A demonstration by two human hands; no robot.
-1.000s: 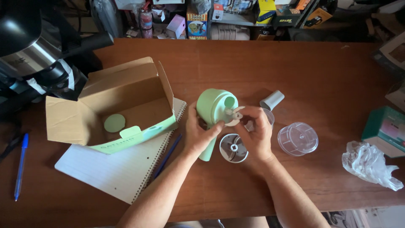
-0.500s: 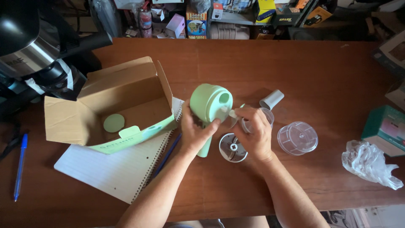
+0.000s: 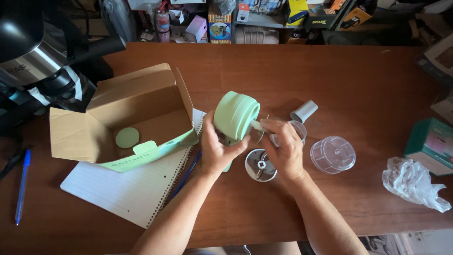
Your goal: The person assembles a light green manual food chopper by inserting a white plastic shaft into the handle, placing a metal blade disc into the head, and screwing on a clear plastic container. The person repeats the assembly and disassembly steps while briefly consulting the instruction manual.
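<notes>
From the head camera I log the tabletop (image 3: 358,71) left to right. Near the left edge lies a blue pen (image 3: 21,185), slim, glossy plastic. Next stands an open cardboard box (image 3: 118,118), matte brown inside with a pale green outer face, flaps up; a flat green disc (image 3: 127,137) lies on its floor. The box sits partly on a spiral notebook (image 3: 122,193) of lined white paper, with a second blue pen (image 3: 186,174) just beside the spiral binding. At the middle, my left hand (image 3: 214,151) is closed around the underside of the green housing (image 3: 235,115), a smooth, ribbed, drum-shaped plastic body held tilted just above the wood. My right hand (image 3: 283,148) pinches a small pale shaft (image 3: 257,125) sticking out of the drum's open face; fingers are shut on it, though exactly how it seats I cannot tell. Below the hands a round metal blade disc (image 3: 259,165) lies flat, slotted and shiny. Toward the right, a grey plastic tube (image 3: 303,111), a clear round lid (image 3: 332,154) and a crumpled clear bag (image 3: 413,184) lie apart. Judgement: unpacking looks mostly done; parts are spread out, the green disc remains boxed, and blade disc, tube and lid remain loose, unfitted.
</notes>
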